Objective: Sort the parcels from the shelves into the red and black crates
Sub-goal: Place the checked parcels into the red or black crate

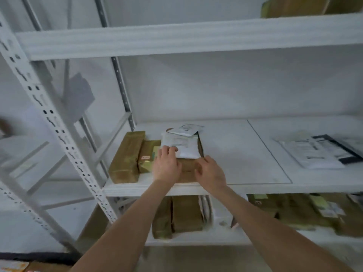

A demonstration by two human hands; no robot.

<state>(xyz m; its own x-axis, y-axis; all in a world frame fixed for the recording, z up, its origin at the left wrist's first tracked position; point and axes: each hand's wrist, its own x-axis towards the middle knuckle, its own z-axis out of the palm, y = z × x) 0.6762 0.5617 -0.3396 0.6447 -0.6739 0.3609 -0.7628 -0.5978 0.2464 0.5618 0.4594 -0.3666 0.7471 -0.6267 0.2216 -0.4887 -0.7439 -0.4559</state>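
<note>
On the middle shelf (245,154) a brown parcel (188,166) carries a white mailer (181,146) and a smaller white packet (186,129) behind it. My left hand (167,163) rests on the brown parcel's left side, its fingertips touching the white mailer's near edge. My right hand (211,173) lies on the parcel's right front corner with the fingers spread. Whether either hand has a firm hold is unclear. Two more brown parcels, a long one (126,158) and a shorter one (147,156), lie to the left. No crate is clearly in view.
Flat white and black mailers (316,152) lie at the right of the same shelf. The lower shelf holds several brown parcels (186,214), with more (306,211) to the right. Another brown parcel (294,6) sits on the top shelf. A white slotted upright (59,130) stands at left.
</note>
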